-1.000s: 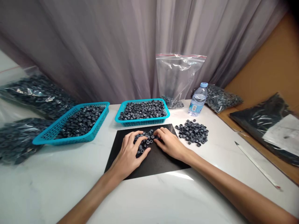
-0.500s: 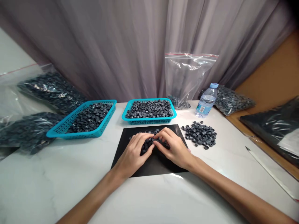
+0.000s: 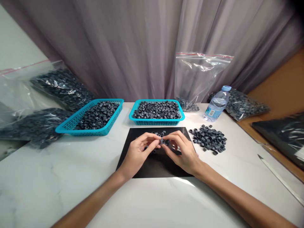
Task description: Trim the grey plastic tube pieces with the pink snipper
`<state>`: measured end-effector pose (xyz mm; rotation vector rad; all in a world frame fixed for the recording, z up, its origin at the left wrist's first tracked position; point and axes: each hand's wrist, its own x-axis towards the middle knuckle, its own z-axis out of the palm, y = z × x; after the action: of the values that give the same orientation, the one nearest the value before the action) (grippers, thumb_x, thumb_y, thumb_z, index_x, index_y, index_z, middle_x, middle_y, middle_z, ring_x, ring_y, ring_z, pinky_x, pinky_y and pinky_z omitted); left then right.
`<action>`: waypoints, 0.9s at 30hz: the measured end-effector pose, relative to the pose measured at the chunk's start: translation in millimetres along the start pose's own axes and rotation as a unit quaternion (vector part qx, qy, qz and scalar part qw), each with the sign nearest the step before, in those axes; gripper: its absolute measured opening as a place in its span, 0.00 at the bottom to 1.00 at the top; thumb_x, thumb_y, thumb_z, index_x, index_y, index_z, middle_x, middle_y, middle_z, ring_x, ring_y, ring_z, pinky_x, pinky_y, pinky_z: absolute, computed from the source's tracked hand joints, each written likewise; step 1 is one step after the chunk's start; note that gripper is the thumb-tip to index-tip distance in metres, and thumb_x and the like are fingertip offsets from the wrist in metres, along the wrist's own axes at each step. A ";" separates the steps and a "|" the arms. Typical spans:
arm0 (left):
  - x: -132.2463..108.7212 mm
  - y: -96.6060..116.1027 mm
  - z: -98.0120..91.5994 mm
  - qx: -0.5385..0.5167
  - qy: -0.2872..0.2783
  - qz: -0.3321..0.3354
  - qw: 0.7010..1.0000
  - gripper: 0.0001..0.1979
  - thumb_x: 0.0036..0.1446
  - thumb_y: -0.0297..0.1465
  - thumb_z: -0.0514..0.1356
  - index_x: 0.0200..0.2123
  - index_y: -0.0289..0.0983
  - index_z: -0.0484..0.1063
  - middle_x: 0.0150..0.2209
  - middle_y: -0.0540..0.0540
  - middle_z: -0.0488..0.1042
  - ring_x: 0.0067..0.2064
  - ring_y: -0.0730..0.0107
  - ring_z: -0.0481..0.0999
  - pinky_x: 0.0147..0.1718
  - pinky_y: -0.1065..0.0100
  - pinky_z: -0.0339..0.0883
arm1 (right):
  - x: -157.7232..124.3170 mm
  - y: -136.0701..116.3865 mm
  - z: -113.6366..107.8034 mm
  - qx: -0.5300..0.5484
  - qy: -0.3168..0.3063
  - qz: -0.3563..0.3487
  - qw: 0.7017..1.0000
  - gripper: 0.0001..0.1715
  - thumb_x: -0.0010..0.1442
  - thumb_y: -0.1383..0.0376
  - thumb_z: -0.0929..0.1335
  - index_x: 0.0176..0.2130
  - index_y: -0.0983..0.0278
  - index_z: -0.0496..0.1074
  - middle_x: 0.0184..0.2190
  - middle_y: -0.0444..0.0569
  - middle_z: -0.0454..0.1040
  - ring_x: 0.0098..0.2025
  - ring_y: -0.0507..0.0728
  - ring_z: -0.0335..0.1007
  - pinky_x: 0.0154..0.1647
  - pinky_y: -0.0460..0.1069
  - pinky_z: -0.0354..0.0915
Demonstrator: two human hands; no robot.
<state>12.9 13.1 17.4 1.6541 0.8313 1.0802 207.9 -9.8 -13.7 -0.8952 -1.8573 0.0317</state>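
Over a black mat (image 3: pixel 156 169), my left hand (image 3: pixel 139 153) and my right hand (image 3: pixel 184 152) meet fingertip to fingertip. Between them is a small dark grey plastic ring (image 3: pixel 161 141), pinched by thumb and forefinger on both sides. Another dark piece (image 3: pixel 167 142) shows close to the right fingertips; whether it is held or lies behind is hard to tell. Several similar loose rings (image 3: pixel 163 133) lie on the mat just behind and below the fingers, partly hidden by them.
A heap of dark pieces (image 3: pixel 210 139) lies right of the mat. Behind stand two blue baskets, one centred (image 3: pixel 156 122) and one left (image 3: pixel 95 132), both holding rings. A water bottle (image 3: pixel 216 106), clear zip bag (image 3: pixel 196 76), filled bags (image 3: pixel 63 87) and a pale pointed strip (image 3: pixel 280 179) surround the area.
The view has shifted, so the scene sits slightly farther right. My fingertips have drawn a little apart, and the ring between them now shows more clearly.
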 end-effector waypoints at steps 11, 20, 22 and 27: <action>2.2 6.9 2.5 -0.067 -0.034 -0.067 0.995 0.08 0.60 0.35 0.67 0.41 0.38 0.77 0.39 0.49 0.80 0.43 0.68 0.80 0.44 0.71 0.74 | -1.5 -0.9 -0.1 0.004 -0.001 -0.005 1.000 0.13 0.67 0.69 0.69 0.51 0.60 0.68 0.41 0.50 0.72 0.39 0.55 0.72 0.34 0.49 0.72; 0.6 5.2 0.1 -0.038 -0.054 -0.054 0.996 0.10 0.62 0.37 0.64 0.43 0.37 0.79 0.41 0.45 0.82 0.44 0.62 0.82 0.47 0.64 0.74 | -3.4 -2.5 -0.1 0.009 -0.011 0.009 1.000 0.12 0.67 0.69 0.68 0.51 0.58 0.68 0.41 0.50 0.71 0.37 0.55 0.71 0.34 0.50 0.72; 0.7 2.4 -0.9 -0.018 -0.062 -0.034 0.997 0.09 0.61 0.36 0.66 0.42 0.37 0.79 0.41 0.46 0.82 0.46 0.61 0.81 0.49 0.64 0.73 | -3.3 -3.0 -0.5 0.006 -0.022 0.008 1.000 0.11 0.68 0.68 0.67 0.50 0.58 0.68 0.41 0.50 0.71 0.38 0.55 0.72 0.34 0.50 0.72; 2.7 1.0 -5.4 0.012 -0.058 -0.034 0.998 0.10 0.64 0.37 0.63 0.40 0.38 0.82 0.40 0.47 0.81 0.43 0.65 0.78 0.44 0.68 0.71 | -3.5 -1.3 1.0 0.008 -0.032 0.029 0.999 0.11 0.67 0.68 0.68 0.50 0.58 0.69 0.42 0.50 0.71 0.38 0.54 0.71 0.34 0.49 0.71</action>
<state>8.9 17.0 19.9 1.6800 0.8220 0.9206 207.1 -12.4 -16.4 -0.9462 -1.8882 0.1119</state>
